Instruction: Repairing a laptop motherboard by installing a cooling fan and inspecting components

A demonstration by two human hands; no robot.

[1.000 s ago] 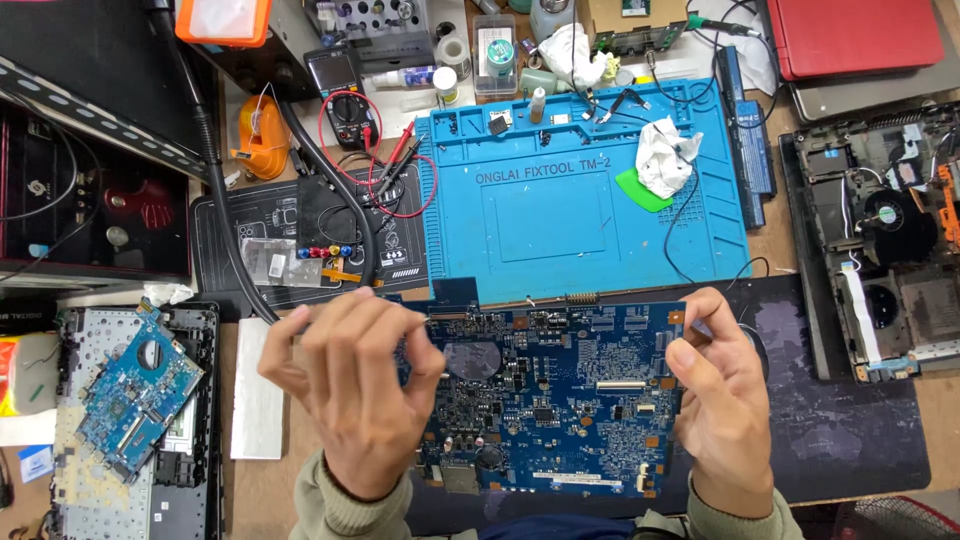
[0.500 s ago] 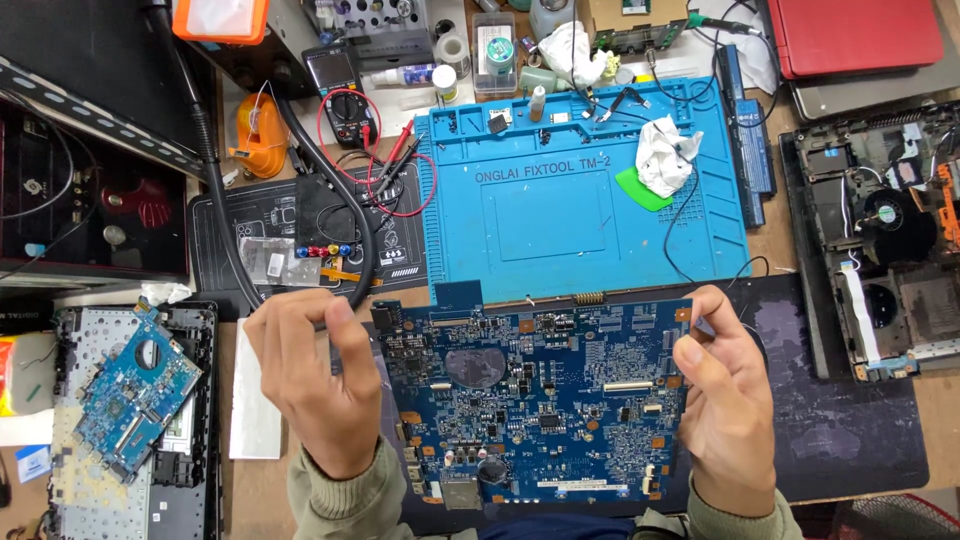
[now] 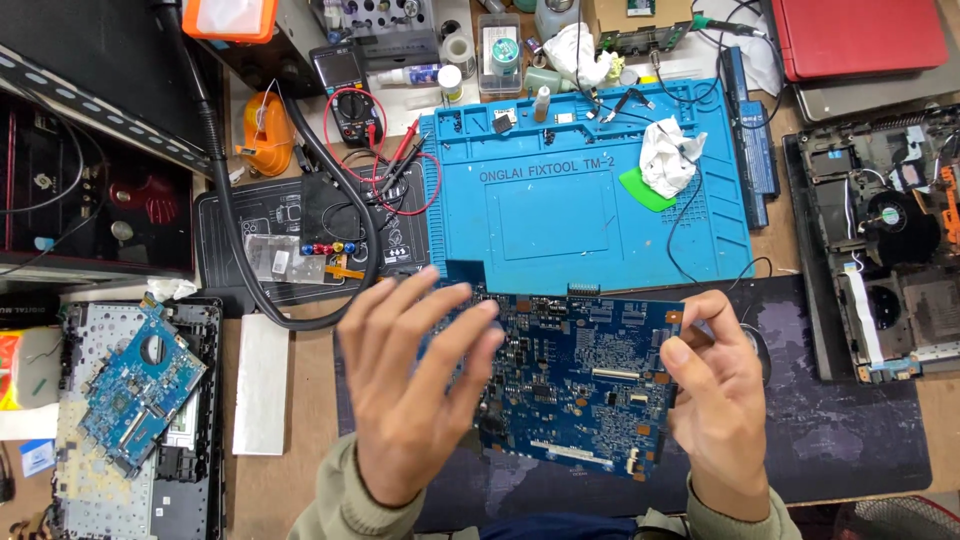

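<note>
Item: blue laptop motherboard (image 3: pixel 585 385), now lifted and tilted over the dark desk mat (image 3: pixel 850 420) on the table, where a moment earlier it lay flatter and lower between both hands, so it appears to be mid-turn for inspection. Left hand (image 3: pixel 415 385): released, fingers spread wide in front of the board's left part, having let go of the edge it gripped before. Right hand (image 3: pixel 720 395): grasping the board's right edge, thumb in front; blue silicone repair mat (image 3: pixel 590 195) lies just behind.
</note>
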